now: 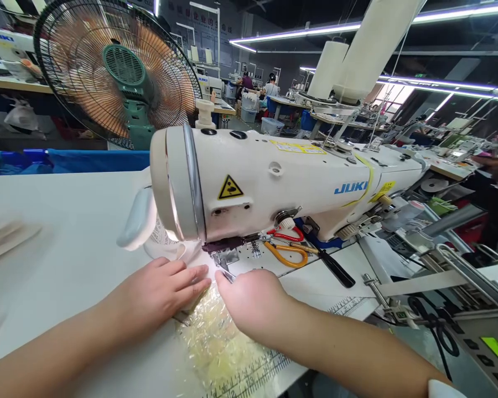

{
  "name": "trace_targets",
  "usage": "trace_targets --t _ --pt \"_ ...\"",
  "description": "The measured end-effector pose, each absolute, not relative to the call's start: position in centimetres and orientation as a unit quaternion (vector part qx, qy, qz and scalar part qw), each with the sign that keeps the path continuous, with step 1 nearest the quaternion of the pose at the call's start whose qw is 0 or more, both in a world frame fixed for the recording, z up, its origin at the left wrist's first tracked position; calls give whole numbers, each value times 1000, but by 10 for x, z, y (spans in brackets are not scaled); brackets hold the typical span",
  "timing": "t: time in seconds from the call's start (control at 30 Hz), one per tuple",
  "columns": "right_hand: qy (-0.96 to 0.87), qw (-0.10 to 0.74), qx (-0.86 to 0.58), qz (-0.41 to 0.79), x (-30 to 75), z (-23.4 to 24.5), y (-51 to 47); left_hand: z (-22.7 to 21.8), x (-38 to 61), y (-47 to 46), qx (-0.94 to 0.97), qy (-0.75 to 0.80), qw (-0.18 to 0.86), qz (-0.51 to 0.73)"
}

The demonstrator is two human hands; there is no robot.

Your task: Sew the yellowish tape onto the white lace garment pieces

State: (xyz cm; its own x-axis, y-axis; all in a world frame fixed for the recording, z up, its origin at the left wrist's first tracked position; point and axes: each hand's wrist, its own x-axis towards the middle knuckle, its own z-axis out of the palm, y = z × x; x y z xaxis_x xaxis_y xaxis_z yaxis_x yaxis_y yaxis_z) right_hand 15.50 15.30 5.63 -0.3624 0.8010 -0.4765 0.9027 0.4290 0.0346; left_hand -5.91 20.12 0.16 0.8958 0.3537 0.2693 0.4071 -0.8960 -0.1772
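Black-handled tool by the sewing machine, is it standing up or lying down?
Lying down: the black-handled tool stretches along the white tabletop.

The sewing machine (pixel 249 171) in front reads JUKI in blue and wears a yellow warning triangle (pixel 230 188); the machine (pixel 4 45) over on the left says JUKI too. I make out 2 and 3 on the ruler (pixel 249 382).

The left hand (pixel 157 296) lies with fingers (pixel 195 289) extended just beside the presser foot (pixel 218 260). The right hand (pixel 253 301) grips a slim metal tool (pixel 228 275). Clear yellowish plastic (pixel 216 337) lies on the tabletop (pixel 66 221), below both hands' fingers; the sewing machine (pixel 240 182) stands beyond them, orange-handled scissors (pixel 279 258) to their right.
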Motion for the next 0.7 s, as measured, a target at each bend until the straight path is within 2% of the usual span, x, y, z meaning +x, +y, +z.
trace_targets --t 0.17,0.3,0.57,0.7 --pt "808 237 523 -130 150 63 151 -2 -61 210 -964 -206 122 -117" --pt "813 221 522 -135 153 64 143 -3 -62 218 -959 -232 109 -122" --pt "846 133 510 -86 175 20 118 -3 -64 226 -947 -244 169 -125" --pt "859 64 505 -52 184 4 113 -9 -68 221 -892 -359 235 -139"
